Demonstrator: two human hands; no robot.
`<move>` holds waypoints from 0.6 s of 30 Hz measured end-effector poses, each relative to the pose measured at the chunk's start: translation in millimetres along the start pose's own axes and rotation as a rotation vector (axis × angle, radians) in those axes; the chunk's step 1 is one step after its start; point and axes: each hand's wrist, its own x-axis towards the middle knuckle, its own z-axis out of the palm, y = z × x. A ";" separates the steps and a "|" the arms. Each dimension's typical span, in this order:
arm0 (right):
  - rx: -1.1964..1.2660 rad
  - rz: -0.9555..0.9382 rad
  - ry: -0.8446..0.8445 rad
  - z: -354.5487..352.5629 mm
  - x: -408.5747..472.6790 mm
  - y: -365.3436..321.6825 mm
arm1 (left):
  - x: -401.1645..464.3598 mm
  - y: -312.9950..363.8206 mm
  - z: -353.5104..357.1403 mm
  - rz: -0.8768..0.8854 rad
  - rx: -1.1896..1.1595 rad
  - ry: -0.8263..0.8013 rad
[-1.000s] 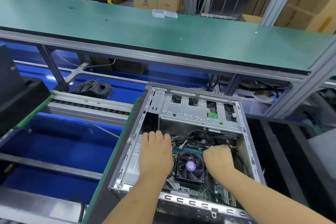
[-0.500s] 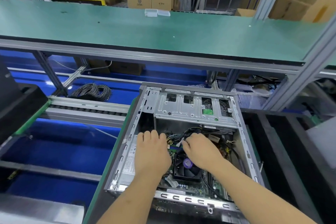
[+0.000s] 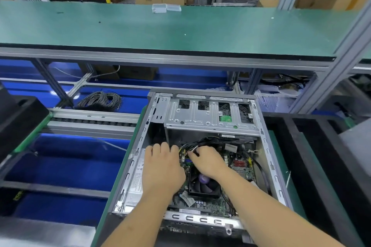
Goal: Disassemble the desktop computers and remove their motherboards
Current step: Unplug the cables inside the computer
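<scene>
Low in the view, on a green-edged work surface, an opened desktop computer case [image 3: 267, 146] is laid on its side, its bare stamped-steel frame dull silver and pierced with slots. Inside it, the motherboard [image 3: 242, 168] is seen flat on the case floor, green and densely studded with small components; it is not yet freed. A square black cooler fan [image 3: 203, 184] with a purple hub sits on the board between the two forearms.

The left hand [image 3: 162, 166] is laid flat, fingers together and roughly straight, on the labelled grey power supply [image 3: 136, 178] at the case's left wall, apparently to steady the case. The right hand [image 3: 207, 159] is curled, and a bundle of black cables [image 3: 200, 140] with a pale connector appears to be pinched at its fingertips, just beside the left hand's fingers; the exact grip is partly hidden.

The step in hand is judged to be cable disconnection, early in the removal of the board. A firm, straight pull on the plug body is likely called for next, with any latch squeezed first, since thin wires could be torn from the housing. The cables look supple and rubbery; the drive cage [image 3: 210, 114] above is rigid sheet metal with sharp-looking edges.
</scene>
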 end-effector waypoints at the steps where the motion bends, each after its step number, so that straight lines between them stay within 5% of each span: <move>1: -0.028 -0.023 -0.024 -1.4 0.0 0.7 | 0.1 0.4 -0.5 0.001 -0.002 -0.004; 4: -0.042 -0.010 -0.058 -2.8 0.2 4.9 | -0.5 0.7 -2.1 0.004 -0.006 -0.012; 13: -0.062 0.232 0.187 -12.7 7.5 54.9 | -0.4 -1.1 -4.3 0.014 -0.010 -0.033; 18: -0.132 0.286 0.142 -10.0 23.4 58.5 | -0.7 -1.0 -5.7 0.017 -0.016 -0.035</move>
